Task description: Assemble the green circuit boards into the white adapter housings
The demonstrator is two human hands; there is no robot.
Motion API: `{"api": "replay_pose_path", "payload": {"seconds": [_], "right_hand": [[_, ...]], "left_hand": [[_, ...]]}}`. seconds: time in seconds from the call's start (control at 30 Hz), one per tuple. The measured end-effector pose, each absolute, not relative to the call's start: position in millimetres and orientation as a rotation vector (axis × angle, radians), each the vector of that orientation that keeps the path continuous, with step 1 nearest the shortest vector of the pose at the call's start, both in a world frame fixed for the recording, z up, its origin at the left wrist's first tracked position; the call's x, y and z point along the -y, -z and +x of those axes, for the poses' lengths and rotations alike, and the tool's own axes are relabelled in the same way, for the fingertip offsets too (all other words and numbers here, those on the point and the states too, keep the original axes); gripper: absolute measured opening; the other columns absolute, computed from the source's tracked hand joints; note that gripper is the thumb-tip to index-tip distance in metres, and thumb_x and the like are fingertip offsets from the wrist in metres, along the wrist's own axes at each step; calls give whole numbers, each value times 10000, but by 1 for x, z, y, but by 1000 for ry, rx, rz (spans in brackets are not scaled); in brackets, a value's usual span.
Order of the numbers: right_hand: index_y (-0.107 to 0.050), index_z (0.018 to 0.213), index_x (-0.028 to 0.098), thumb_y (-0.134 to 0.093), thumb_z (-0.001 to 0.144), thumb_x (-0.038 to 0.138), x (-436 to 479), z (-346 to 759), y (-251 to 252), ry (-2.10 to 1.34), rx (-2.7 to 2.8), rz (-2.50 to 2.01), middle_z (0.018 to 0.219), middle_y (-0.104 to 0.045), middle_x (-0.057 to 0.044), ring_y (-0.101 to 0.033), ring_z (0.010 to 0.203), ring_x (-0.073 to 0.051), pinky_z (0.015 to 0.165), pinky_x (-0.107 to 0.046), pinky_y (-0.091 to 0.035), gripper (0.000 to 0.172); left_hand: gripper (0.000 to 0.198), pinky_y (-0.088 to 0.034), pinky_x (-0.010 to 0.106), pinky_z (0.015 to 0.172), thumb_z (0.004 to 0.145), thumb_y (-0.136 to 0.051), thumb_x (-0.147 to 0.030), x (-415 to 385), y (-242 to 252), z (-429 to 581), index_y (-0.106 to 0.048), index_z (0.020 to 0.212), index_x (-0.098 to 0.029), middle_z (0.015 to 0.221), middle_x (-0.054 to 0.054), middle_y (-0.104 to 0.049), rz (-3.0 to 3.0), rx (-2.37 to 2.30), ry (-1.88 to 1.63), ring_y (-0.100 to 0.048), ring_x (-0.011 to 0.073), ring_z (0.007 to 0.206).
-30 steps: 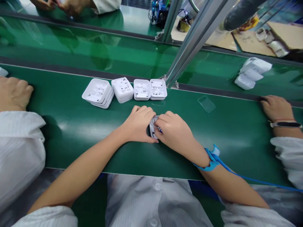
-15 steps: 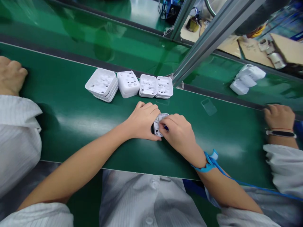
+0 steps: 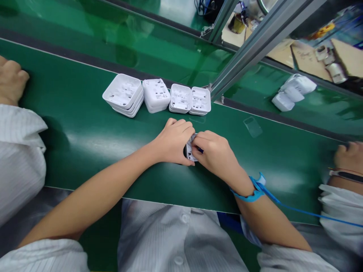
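My left hand (image 3: 176,141) is closed around the left side of a small white plastic housing (image 3: 190,151) on the green bench, thumb at its near edge and fingers at the far edge. Over the housing's right part, my right hand (image 3: 213,152) is pinched, its fingertips down at the inner face. Something small and dark shows by those fingers; its kind cannot be made out. Both hands cover much of the housing. Beyond them stand stacked white plastic housings: larger ones (image 3: 122,92) at the left, an upturned pair (image 3: 156,94), and two smaller stacks (image 3: 180,97).
A clear plastic piece (image 3: 253,127) lies on the green bench (image 3: 93,128) at right. Behind run a conveyor (image 3: 85,41) with white parts (image 3: 293,92) and a metal post (image 3: 255,53). A blue wrist strap (image 3: 253,190) trails its cord rightward. Other people's hands (image 3: 11,81) are at both sides.
The view has shifted slightly. My right fingers have moved a little over the housing, covering more of it, while my left hand keeps its hold. The person's hand at right has moved further right.
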State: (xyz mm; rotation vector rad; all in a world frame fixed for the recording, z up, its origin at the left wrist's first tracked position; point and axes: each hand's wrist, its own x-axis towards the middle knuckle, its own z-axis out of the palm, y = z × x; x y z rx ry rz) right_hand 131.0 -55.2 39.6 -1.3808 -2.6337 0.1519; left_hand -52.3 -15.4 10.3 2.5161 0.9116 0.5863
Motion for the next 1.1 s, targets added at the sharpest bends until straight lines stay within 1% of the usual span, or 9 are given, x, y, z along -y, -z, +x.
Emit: {"api": "replay_pose_path", "payload": {"seconds": [0.23, 0.33, 0.4, 0.47, 0.6, 0.77, 0.93, 1.03, 1.1], "right_hand": [[-600, 739, 178, -493, 979, 153, 56, 137, -35, -142, 2658, -1255, 768, -599, -64, -468, 739, -201, 675, -342, -375, 264], [-656, 922, 157, -514, 1005, 208, 61, 149, -40, -135, 2720, -1186, 927, -646, -106, -493, 839, -233, 748, -369, -410, 173], [-656, 1010, 143, -561, 994, 243, 68, 157, -45, -58, 2704, -1222, 1039, -639, -142, -492, 903, -253, 785, -386, -416, 139], [-654, 989, 138, -575, 991, 252, 74, 163, -47, 73, 2694, -1268, 1041, -629, -152, -480, 893, -254, 755, -382, -400, 139], [-645, 860, 161, -520, 1020, 222, 81, 166, -43, 346, 2765, -1223, 891, -637, -114, -448, 793, -235, 652, -374, -303, 212], [-632, 808, 174, -534, 1014, 210, 78, 161, -39, 395, 2734, -1215, 826, -615, -90, -430, 781, -228, 644, -369, -282, 231], [-580, 715, 197, -524, 985, 156, 74, 151, -44, 472, 2851, -1260, 767, -549, -97, -394, 743, -244, 617, -382, -246, 279], [-565, 747, 201, -508, 988, 168, 65, 152, -43, 335, 2845, -1341, 791, -554, -95, -426, 743, -240, 620, -383, -269, 250], [-564, 831, 198, -611, 957, 293, 54, 158, -42, 121, 2731, -1450, 850, -574, -94, -466, 769, -239, 637, -374, -313, 164]], "left_hand": [[598, -312, 414, 855, 603, -777, -601, 15, -10, -52, -572, 955, -162, 988, 79, -632, 2506, -895, -587, -553, 284, 953], [628, -309, 411, 872, 609, -789, -609, 15, -11, -54, -574, 985, -155, 1005, 77, -629, 2520, -905, -566, -554, 284, 973], [648, -308, 407, 877, 612, -799, -613, 15, -11, -54, -573, 1002, -149, 1026, 81, -630, 2535, -903, -555, -554, 283, 980], [669, -306, 406, 881, 605, -810, -616, 15, -11, -54, -571, 1012, -142, 1042, 88, -632, 2550, -887, -551, -555, 282, 983], [682, -301, 411, 889, 599, -816, -610, 15, -9, -54, -565, 1026, -143, 1050, 91, -638, 2554, -874, -562, -557, 287, 994], [654, -309, 408, 870, 622, -793, -609, 16, -5, -54, -560, 1018, -145, 1037, 94, -636, 2560, -857, -605, -561, 286, 977], [599, -336, 418, 875, 643, -764, -570, 15, -5, -52, -562, 1010, -142, 1005, 96, -630, 2570, -825, -651, -568, 289, 958], [560, -356, 420, 877, 662, -750, -532, 14, -6, -51, -568, 1014, -136, 1004, 101, -632, 2581, -803, -675, -578, 289, 954], [550, -365, 422, 875, 678, -747, -515, 15, -6, -52, -576, 1031, -130, 1026, 113, -641, 2616, -762, -699, -584, 291, 957]]}}
